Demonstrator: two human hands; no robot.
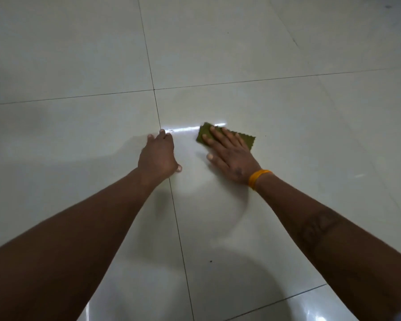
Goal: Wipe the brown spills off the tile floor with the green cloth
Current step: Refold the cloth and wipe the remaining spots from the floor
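A folded green cloth (pixel 248 138) with zigzag edges lies flat on the pale tile floor (pixel 287 107) right of centre. My right hand (pixel 227 154), with an orange band at the wrist, presses down on the cloth with fingers spread flat over it. My left hand (pixel 159 156) rests on the floor to the left, fingertips down on a grout line, holding nothing. No brown spill is visible around the cloth; faint streaks show on the tile near it.
Dark grout lines (pixel 156 105) cross just beyond my left hand. A bright strip of reflected light (pixel 185 129) lies between my hands. A tiny dark speck (pixel 210 261) sits on the tile nearer to me. Glossy floor stretches all around.
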